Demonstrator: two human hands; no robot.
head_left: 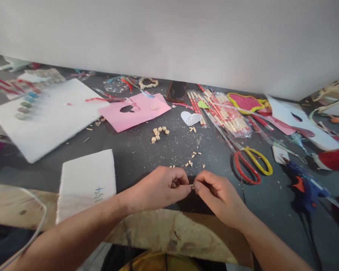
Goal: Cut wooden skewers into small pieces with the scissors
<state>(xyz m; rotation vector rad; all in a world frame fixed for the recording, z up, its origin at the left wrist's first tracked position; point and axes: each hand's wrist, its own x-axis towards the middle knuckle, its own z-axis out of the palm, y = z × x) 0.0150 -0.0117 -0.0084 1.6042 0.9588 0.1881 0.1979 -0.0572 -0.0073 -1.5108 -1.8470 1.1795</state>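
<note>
Over the table's near edge, my left hand (161,190) and my right hand (219,194) meet fingertip to fingertip. Both are closed in a pinch on a small pale piece of wooden stick (191,186), mostly covered by the fingers. Just beyond them lie several short cut stick pieces (190,163) amid pale crumbs. Farther off is a curved row of small clustered wooden pieces (158,131). A paper heart (191,118), half patterned, lies near the bundled chopsticks (226,113).
Scissors (250,165) with red and yellow handles lie right of my hands, and a blue glue gun (306,184) farther right. White boards (87,177) (56,113) and pink paper (138,116) occupy the left. A phone (177,91) rests by the wall.
</note>
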